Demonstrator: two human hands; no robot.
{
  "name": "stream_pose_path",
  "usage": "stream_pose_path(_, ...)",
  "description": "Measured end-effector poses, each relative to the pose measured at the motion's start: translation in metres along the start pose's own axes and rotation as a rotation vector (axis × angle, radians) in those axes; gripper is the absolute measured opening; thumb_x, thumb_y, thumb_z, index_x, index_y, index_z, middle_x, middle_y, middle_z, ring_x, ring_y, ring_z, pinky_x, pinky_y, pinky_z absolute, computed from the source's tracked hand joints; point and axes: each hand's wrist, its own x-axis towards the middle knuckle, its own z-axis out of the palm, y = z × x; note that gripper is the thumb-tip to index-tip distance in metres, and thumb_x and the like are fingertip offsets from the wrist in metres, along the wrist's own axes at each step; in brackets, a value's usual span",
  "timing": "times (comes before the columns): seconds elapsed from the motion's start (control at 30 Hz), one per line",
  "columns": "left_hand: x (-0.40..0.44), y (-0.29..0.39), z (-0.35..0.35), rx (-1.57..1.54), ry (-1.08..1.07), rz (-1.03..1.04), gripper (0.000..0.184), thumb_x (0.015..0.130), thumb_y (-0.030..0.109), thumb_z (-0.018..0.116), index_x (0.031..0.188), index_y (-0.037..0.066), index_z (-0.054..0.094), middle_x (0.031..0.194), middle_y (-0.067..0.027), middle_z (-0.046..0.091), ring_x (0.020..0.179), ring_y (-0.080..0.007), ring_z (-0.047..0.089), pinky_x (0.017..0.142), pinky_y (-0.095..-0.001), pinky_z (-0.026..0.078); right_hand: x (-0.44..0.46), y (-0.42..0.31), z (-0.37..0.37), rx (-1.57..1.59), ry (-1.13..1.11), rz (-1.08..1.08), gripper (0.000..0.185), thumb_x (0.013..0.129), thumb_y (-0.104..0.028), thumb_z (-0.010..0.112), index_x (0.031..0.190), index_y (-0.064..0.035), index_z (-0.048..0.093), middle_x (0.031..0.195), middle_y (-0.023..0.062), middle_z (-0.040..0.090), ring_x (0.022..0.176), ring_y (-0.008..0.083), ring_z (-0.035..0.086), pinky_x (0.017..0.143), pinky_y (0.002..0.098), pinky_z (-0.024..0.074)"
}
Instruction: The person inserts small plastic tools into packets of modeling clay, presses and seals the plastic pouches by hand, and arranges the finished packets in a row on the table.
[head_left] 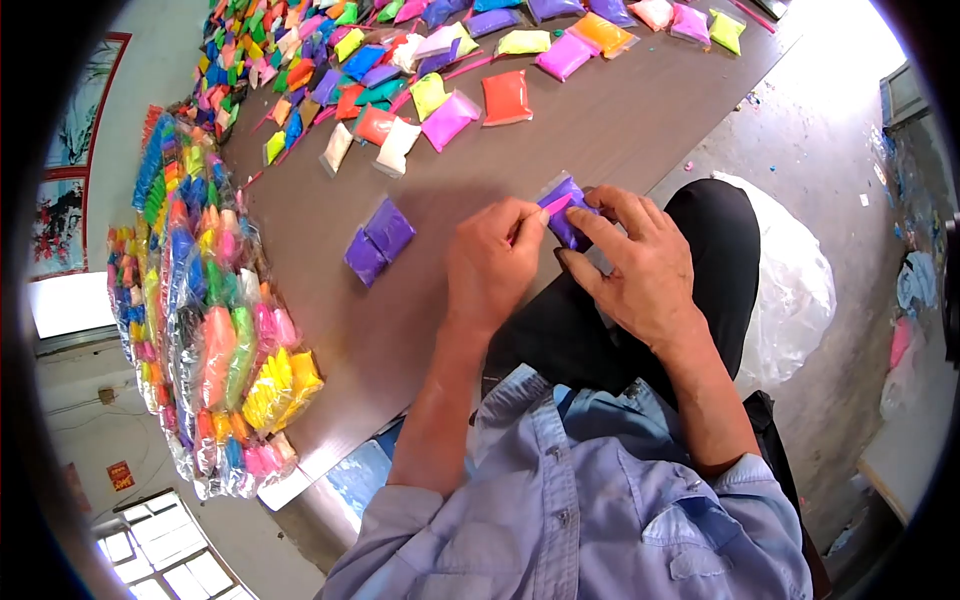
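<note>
Near the table's edge, a purple packet (569,236) lies under my hands, with a pink strip (558,205) across its upper part. My left hand (493,262) is closed around the pink strip, whose end sticks out toward the packet. My right hand (636,258) rests on the packet's right side, its fingers apart and bent, fingertips touching the packet and the strip. Further left on the table lie two purple packets (380,241), side by side and touching.
Many colourful packets (507,98) are spread and heaped along the brown table's (330,345) far side. Clear bags of coloured packets (215,350) stand at the left. A white plastic bag (790,290) lies on the floor at the right, beside my dark-clad knee.
</note>
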Motion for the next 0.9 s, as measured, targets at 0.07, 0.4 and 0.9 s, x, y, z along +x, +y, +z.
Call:
stream_pose_path(0.07, 0.005, 0.0, -0.003, -0.03, -0.051, -0.114, 0.011, 0.096, 0.012, 0.075, 0.092, 0.002, 0.072, 0.077, -0.0157, 0.07, 0.065, -0.0295, 0.068, 0.06, -0.0397, 0.051, 0.002, -0.003, -0.001, 0.02, -0.022, 0.003, 0.034, 0.081, -0.019, 0.084, 0.114, -0.0125, 0.077, 0.121, 0.0076, 0.068, 0.106, 0.0287, 0.067, 0.087, 0.042, 0.055)
stream_pose_path(0.4, 0.013, -0.014, -0.012, 0.032, 0.083, 0.033, 0.014, 0.097, 0.012, 0.075, 0.094, -0.001, 0.075, 0.072, -0.0105, 0.069, 0.062, -0.0113, 0.06, 0.059, -0.0311, 0.047, -0.001, -0.003, -0.002, 0.095, 0.001, 0.004, 0.034, 0.081, -0.006, 0.08, 0.115, -0.0085, 0.077, 0.122, 0.0094, 0.067, 0.101, 0.0307, 0.068, 0.085, 0.0425, 0.0574)
stream_pose_path(0.9, 0.05, -0.009, 0.006, 0.155, -0.028, 0.187, 0.009, 0.092, 0.01, 0.075, 0.092, 0.001, 0.075, 0.083, -0.0169, 0.071, 0.072, -0.0327, 0.068, 0.065, -0.0412, 0.052, -0.003, 0.006, 0.005, 0.108, 0.034, -0.079, 0.031, 0.083, 0.0, 0.075, 0.114, -0.0041, 0.075, 0.122, 0.0079, 0.068, 0.097, 0.0306, 0.066, 0.082, 0.0419, 0.0577)
